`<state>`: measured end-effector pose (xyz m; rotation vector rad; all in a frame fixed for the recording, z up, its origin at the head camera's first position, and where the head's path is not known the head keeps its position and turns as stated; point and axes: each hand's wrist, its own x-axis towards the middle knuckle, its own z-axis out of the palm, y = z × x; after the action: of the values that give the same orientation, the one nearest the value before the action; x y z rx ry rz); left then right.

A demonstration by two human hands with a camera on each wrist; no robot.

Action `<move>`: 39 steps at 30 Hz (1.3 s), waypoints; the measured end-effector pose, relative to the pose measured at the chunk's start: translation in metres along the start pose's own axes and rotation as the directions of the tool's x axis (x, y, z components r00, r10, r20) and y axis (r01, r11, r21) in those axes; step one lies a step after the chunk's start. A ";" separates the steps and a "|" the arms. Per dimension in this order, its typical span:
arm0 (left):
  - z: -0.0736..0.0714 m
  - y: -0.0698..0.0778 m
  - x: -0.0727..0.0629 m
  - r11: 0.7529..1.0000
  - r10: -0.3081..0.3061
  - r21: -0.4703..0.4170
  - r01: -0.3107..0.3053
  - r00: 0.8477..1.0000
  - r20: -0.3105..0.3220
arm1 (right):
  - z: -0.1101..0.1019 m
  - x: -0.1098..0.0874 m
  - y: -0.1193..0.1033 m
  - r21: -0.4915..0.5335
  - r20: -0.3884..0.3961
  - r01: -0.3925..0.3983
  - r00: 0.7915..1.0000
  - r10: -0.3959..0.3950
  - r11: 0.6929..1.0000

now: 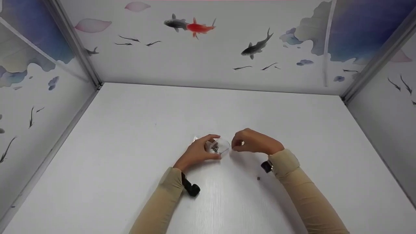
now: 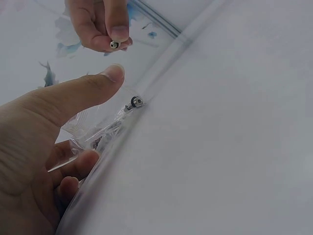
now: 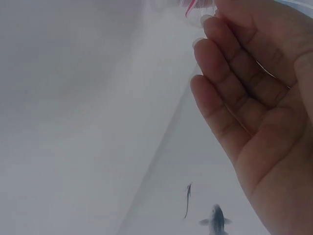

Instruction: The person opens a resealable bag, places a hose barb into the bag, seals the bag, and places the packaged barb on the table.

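My left hand holds a clear plastic zip bag near the middle of the table, thumb on one side and fingers curled on the other. Small shiny metal parts lie inside the bag; one round part shows a dark ring in the left wrist view. Just right of the bag, my right hand pinches a small round metal part between thumb and forefinger. In the right wrist view the fingertips of that hand are partly cut off, and the part is hidden.
One small dark part lies on the white table, close to my right forearm. White panels painted with fish and petals stand at the back and both sides. Each wrist wears a black camera.
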<state>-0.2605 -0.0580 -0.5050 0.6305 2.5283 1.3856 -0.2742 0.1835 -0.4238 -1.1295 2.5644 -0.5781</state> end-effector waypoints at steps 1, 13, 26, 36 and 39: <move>0.000 0.000 0.000 1.000 -0.001 0.000 0.001 1.000 0.001 | 0.000 0.001 0.000 0.000 -0.007 0.008 1.000 -0.008 1.000; 0.000 0.000 -0.001 1.000 0.011 0.000 -0.011 1.000 0.000 | 0.003 0.016 -0.001 -0.037 -0.035 0.031 0.999 -0.032 0.999; 0.002 -0.003 0.002 1.000 0.018 0.001 -0.018 1.000 0.002 | 0.005 0.022 -0.005 -0.060 -0.054 0.029 0.998 -0.033 0.998; 0.001 -0.002 0.002 1.000 0.016 0.011 -0.016 1.000 0.007 | 0.003 0.015 -0.006 -0.063 -0.033 0.017 0.999 -0.019 0.998; 0.001 -0.002 0.001 1.000 0.013 0.012 -0.013 1.000 0.009 | 0.002 0.010 -0.005 -0.044 -0.015 0.012 1.000 -0.012 0.999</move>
<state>-0.2617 -0.0576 -0.5067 0.6551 2.5325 1.3694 -0.2771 0.1724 -0.4247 -1.1598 2.5974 -0.5375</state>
